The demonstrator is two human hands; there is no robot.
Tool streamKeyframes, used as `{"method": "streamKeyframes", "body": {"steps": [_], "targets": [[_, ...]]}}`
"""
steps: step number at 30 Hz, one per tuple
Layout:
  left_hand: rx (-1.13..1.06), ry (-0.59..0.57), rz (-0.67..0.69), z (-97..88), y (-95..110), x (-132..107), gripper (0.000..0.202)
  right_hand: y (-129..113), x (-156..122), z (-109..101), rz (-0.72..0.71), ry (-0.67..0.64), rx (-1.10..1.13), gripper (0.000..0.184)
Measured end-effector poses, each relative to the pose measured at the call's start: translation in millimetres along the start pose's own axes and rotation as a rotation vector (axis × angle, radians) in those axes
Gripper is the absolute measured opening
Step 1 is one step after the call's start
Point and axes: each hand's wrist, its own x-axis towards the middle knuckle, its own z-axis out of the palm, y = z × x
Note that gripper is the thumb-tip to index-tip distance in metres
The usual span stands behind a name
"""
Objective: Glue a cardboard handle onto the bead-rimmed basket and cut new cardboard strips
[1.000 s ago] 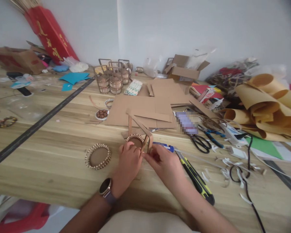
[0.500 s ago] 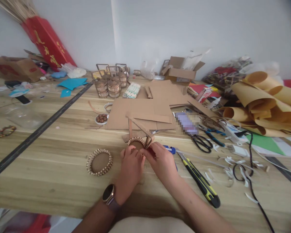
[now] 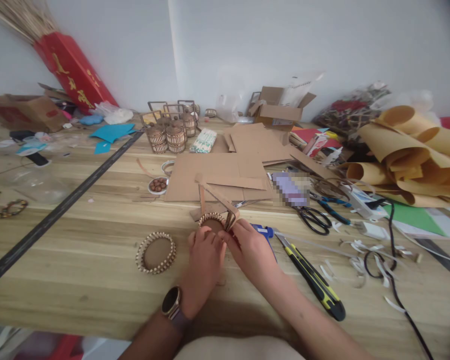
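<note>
My left hand (image 3: 206,252) is closed on the near side of a small round tray (image 3: 212,220) with a beaded-looking brown and cream rim. Close beside it, my right hand (image 3: 252,250) pinches a long brown strip (image 3: 219,196) against the tray's right side. The strip bends sharply above my right fingers and stretches away over the cardboard. My fingertips hide where strip and rim meet. A second round tray (image 3: 156,253) of the same kind lies flat to the left of my hands. Just right of my right hand lies a blue glue gun (image 3: 263,230), partly covered.
A yellow-black utility knife (image 3: 315,282), black-handled scissors (image 3: 315,220) and blue pliers (image 3: 333,209) lie on the right. Cardboard sheets (image 3: 217,167) spread ahead, near a bowl of brown balls (image 3: 158,185). Small lidded baskets (image 3: 175,137) stand behind. Rolled brown paper (image 3: 405,145) is piled far right.
The view has shifted slightly, so the table's things sit a little differently. Both hands keep nearly the same hold on the tray and the strip.
</note>
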Motion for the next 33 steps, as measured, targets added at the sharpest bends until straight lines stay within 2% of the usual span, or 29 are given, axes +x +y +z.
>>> {"method": "streamKeyframes", "body": {"steps": [9,15,22,27,33], "targets": [[0.025,-0.017,0.017,-1.9,1,-1,0.015,-8,1,-6,0.033,-0.045,-0.073,0.019],[0.039,0.032,0.042,4.6,-2,-3,0.017,-15,2,-10,0.085,-0.100,-0.177,0.020],[0.010,0.009,0.045,0.2,-1,-2,0.019,-17,4,-12,0.087,-0.154,-0.162,0.022],[-0.027,-0.024,0.044,-2.5,-1,-1,0.027,-16,4,-8,0.086,-0.137,-0.181,0.024],[-0.044,-0.035,0.045,-2.7,-2,-1,0.020,-12,5,-4,0.071,-0.126,-0.165,0.023]]}}
